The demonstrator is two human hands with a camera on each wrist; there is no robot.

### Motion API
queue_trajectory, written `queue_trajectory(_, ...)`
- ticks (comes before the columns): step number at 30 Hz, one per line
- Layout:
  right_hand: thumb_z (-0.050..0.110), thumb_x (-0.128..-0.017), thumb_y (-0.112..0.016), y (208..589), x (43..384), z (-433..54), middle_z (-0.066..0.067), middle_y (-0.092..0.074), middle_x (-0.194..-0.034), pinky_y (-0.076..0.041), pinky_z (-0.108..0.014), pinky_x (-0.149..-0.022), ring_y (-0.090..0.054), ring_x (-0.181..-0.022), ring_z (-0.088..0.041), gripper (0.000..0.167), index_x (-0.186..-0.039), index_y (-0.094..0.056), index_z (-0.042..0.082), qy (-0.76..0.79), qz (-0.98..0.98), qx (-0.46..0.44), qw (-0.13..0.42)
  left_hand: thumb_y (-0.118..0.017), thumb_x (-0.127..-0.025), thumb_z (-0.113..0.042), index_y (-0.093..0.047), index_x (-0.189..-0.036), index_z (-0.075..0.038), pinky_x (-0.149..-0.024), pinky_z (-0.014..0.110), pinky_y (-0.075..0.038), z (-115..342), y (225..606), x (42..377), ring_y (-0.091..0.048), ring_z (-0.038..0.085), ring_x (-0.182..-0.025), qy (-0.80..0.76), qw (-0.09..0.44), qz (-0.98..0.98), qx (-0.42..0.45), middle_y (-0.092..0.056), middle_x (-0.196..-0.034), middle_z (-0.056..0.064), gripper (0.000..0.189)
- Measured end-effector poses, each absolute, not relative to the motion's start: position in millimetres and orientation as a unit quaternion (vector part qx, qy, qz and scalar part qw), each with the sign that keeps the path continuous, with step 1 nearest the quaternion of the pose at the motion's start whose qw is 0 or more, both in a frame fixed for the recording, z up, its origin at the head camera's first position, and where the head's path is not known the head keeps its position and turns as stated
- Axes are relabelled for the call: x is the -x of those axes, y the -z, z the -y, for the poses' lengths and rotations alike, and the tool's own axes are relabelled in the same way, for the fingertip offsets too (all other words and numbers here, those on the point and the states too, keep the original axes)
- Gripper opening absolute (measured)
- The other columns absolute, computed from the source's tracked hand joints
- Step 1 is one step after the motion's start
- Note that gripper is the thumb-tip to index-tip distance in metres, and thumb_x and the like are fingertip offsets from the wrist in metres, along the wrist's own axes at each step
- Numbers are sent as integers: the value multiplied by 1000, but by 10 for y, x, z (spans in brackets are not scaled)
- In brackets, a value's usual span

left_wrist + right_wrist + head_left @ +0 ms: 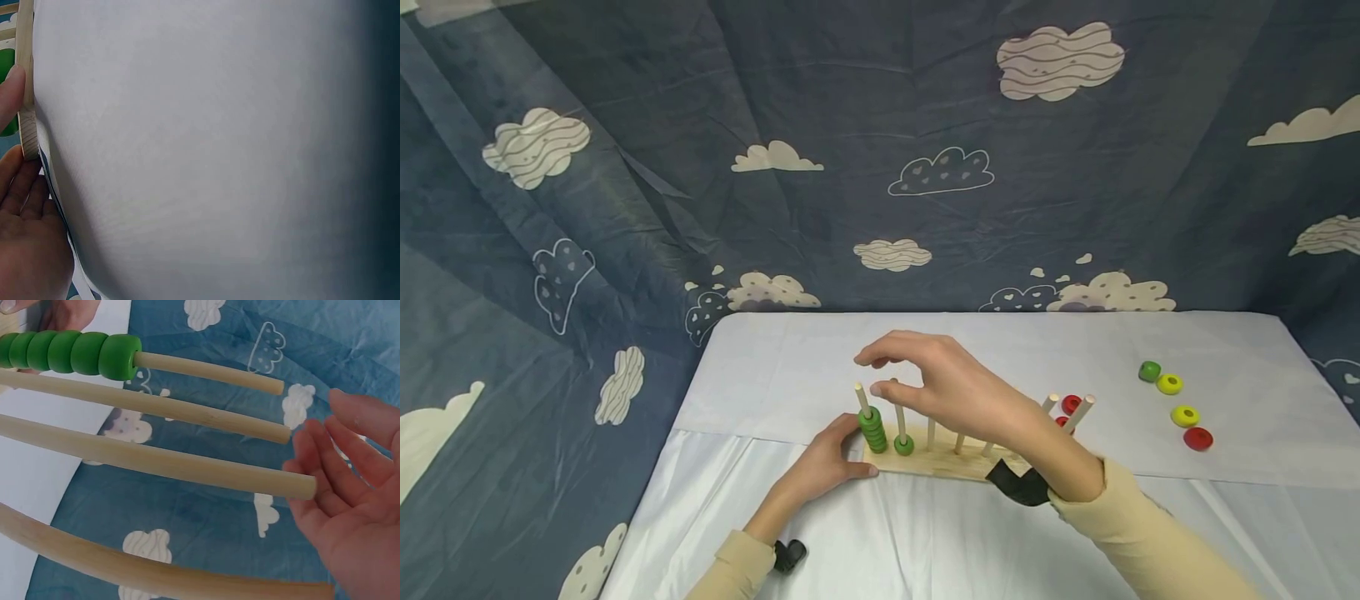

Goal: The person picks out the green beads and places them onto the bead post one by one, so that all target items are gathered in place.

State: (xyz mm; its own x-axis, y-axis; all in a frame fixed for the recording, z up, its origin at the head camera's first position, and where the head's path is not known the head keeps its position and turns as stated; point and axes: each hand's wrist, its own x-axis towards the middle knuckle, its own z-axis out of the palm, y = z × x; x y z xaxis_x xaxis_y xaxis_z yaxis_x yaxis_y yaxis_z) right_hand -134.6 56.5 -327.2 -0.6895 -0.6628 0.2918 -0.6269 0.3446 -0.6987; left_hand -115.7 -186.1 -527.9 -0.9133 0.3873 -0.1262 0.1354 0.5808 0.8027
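A wooden peg board (925, 464) with several upright pegs lies across the white cloth. Several green beads (872, 431) are stacked on its leftmost peg, whose bare tip sticks out above them. One green bead (904, 446) sits low on the second peg. My left hand (823, 462) grips the board's left end, thumb at the near side; the left wrist view shows its fingers (25, 190) against the end of the wood. Above the left pegs, my right hand (947, 379) holds nothing, its fingers and thumb apart. In the right wrist view this hand (356, 481) is beside the peg tips.
Right of the board lie a green bead (1149, 372), two yellow beads (1169, 384) and a red bead (1198, 439). More red beads (1071, 405) show behind the right-hand pegs. A dark cloud-print curtain (850, 208) hangs behind the table.
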Motion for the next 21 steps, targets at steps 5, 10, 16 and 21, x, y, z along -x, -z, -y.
queue_trajectory(5, 13, -91, -73, 3252, 1229, -637, 14, -62, -117, -52, -29, -84, -58, -105, -6, 35, -124, -64, 20, 440, -800, 407, -9, -86, -76, -30, -54, -137, -25, -114, 47, -29, 1867, 5312, 1155, -40, 19, -136, -431, 142, -878, -153, -52, -136, -8, 69)
queue_trajectory(10, 11, -89, -74, 3265, 1091, -718, 14, -62, -118, -52, -26, -74, -60, -101, -14, 36, -123, -65, 20, 463, -783, 415, -23, -86, -76, -29, -53, -139, -28, -115, 45, -28, 1866, 5308, 1146, -39, 17, -137, -433, 141, -877, -152, -52, -135, -11, 71)
queue_trajectory(16, 10, -88, -75, 3337, 933, -802, 14, -62, -119, -52, -29, -87, -60, -101, -10, 39, -123, -65, 24, 496, -766, 409, 15, -86, -76, -30, -53, -139, -26, -115, 45, -28, 1862, 5298, 1142, -38, 17, -138, -434, 143, -877, -148, -52, -135, -11, 72)
queue_trajectory(21, 14, -90, -74, 3436, 824, -873, 13, -62, -122, -52, -31, -89, -59, -105, -9, 38, -124, -64, 27, 503, -769, 391, 44, -86, -76, -30, -53, -140, -24, -115, 46, -27, 1853, 5294, 1141, -37, 18, -138, -436, 147, -876, -142, -52, -136, -10, 72)
